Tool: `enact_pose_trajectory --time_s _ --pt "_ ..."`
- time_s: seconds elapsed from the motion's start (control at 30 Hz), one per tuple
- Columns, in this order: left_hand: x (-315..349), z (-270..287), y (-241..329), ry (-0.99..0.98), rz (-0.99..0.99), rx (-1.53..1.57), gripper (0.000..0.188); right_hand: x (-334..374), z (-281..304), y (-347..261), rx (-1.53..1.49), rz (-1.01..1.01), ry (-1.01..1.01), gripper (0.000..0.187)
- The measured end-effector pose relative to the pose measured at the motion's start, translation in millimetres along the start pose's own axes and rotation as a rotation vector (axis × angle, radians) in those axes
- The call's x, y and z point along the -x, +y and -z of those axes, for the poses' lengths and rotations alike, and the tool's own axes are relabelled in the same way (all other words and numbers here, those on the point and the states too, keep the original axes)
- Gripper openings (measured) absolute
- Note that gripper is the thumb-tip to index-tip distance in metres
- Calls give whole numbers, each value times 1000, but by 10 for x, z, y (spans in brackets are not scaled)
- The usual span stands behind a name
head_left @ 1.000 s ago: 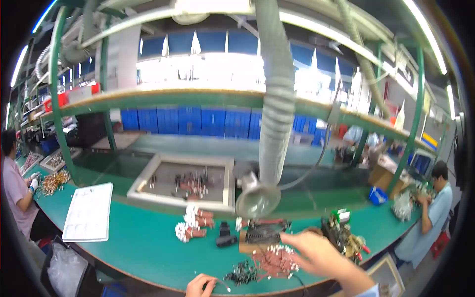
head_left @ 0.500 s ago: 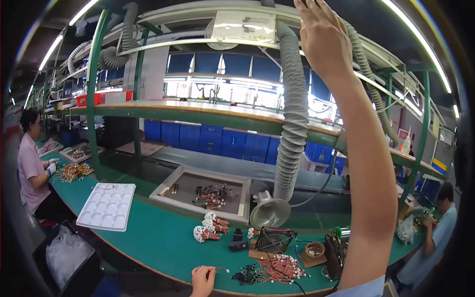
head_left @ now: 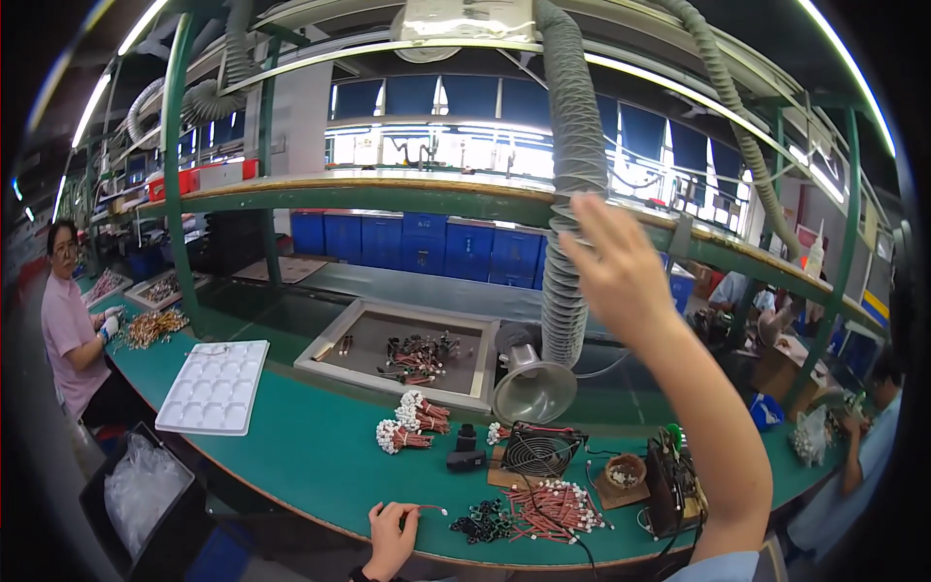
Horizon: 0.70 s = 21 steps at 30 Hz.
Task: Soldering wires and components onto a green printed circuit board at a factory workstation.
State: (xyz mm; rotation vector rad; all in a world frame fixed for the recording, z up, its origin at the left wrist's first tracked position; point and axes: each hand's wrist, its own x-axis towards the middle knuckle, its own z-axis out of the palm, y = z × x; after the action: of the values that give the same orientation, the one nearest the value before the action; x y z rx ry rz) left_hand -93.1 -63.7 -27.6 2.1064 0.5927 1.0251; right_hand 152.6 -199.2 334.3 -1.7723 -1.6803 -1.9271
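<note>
My left hand (head_left: 393, 532) is at the bench's front edge, its fingers pinched on a short red wire lead (head_left: 428, 507) with a small white connector at its tip. My right hand (head_left: 621, 276) is raised over the bench with its fingers stretched out, holding nothing, in front of the grey ribbed hose (head_left: 565, 315). Right of my left hand lie a heap of small black parts (head_left: 482, 522) and a pile of red wire leads with white connectors (head_left: 555, 510). Behind them stands a black fan (head_left: 541, 453).
Bundled leads (head_left: 415, 424), a metal funnel hood (head_left: 534, 393) and a framed mesh tray (head_left: 328, 375) sit farther back. A white compartment tray (head_left: 213, 386) lies left. Beside the fan are a small round pot (head_left: 624, 472) and a black device (head_left: 672, 480). Co-workers sit at both ends.
My right hand has come down from the top of the view to in front of the hose. The view has shifted slightly. My left hand keeps its pinch on the wire lead.
</note>
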Motion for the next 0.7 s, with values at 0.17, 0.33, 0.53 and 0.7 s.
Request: enact_pose_trajectory --time_s 0.17,0.33,0.53,0.7 --pt "72 47 46 14 5 4 7 579 116 -813 -334 173 -210 31" --pt "152 8 185 -22 -94 -24 5 1283 482 -1777 -808 -17 -432 37" --pt "269 22 527 -196 -298 9 10 1652 636 -2506 -996 -354 -899 32" --pt "200 -209 567 -126 -370 58 10 1762 958 -2486 -1103 -943 -787 11"
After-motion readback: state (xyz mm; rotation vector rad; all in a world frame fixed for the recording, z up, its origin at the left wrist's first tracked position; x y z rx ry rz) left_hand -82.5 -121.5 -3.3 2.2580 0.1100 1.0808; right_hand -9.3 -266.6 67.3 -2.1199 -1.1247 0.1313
